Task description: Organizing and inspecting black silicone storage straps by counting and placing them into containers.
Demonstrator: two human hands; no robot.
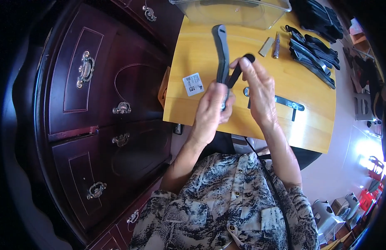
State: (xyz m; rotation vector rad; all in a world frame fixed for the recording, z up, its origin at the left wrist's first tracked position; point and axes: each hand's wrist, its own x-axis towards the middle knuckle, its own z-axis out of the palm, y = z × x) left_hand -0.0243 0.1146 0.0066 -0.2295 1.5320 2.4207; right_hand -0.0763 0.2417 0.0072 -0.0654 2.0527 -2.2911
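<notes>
My left hand [210,110] is closed around the lower end of a long, curved, dark grey band [221,50] with a slot near its rounded tip. The band stands up above the table. From beside that grip a black strip [236,76] slants up to the right, and my right hand [260,89] pinches its rounded upper end between thumb and fingers. The two pieces meet at my left hand, but how they join is hidden. Under my right wrist lies a dark bar [289,103] with a shiny face and a thin black tab, partly covered by the hand.
A white printed label card [194,84] lies left on the wooden table [180,110]. A clear plastic bin [239,16] stands at the back. A tan block [266,46], a slim pen-like tool [277,45] and black gloves [311,52] lie at the right. Dark drawers [82,71] flank the left side.
</notes>
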